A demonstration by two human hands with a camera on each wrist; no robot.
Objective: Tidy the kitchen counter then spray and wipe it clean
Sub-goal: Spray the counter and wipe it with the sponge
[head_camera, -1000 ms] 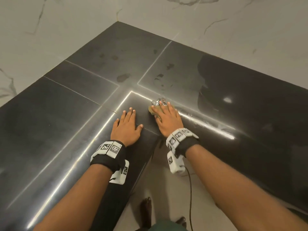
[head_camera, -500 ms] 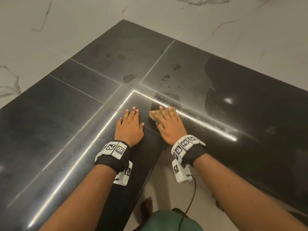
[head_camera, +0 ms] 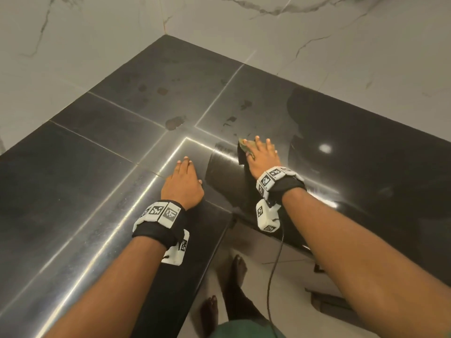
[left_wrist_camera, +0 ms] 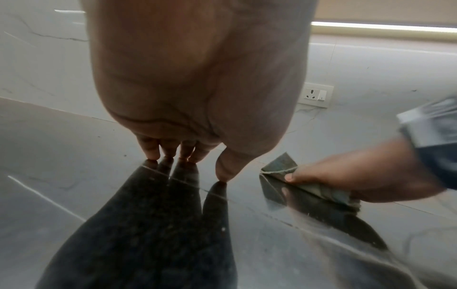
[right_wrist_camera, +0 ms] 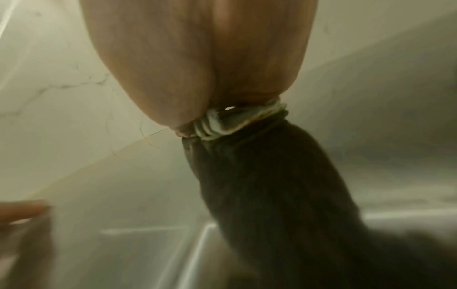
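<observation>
The black stone counter (head_camera: 97, 152) fills a corner between marble walls. My left hand (head_camera: 183, 178) lies flat on it, fingers straight and together, holding nothing; the left wrist view shows its fingertips (left_wrist_camera: 153, 154) touching the glossy surface. My right hand (head_camera: 261, 154) presses a folded greenish cloth (head_camera: 242, 143) flat against the counter, fingers spread on top of it. In the left wrist view the cloth (left_wrist_camera: 279, 166) sticks out from under the right hand (left_wrist_camera: 346, 176). The blurred right wrist view shows the palm (right_wrist_camera: 197, 58) on the cloth's folded edge (right_wrist_camera: 222, 121).
Dull dried spots (head_camera: 174, 123) mark the counter behind the hands, with more (head_camera: 162, 91) toward the corner. A wall socket (left_wrist_camera: 315, 94) sits on the marble wall. The counter's inner front edge (head_camera: 219, 240) drops to the floor, where bare feet (head_camera: 211, 311) stand.
My right hand has slid the cloth to the right and slightly away, leaving a darker wiped streak beside the left hand. The left hand stays flat in place.
</observation>
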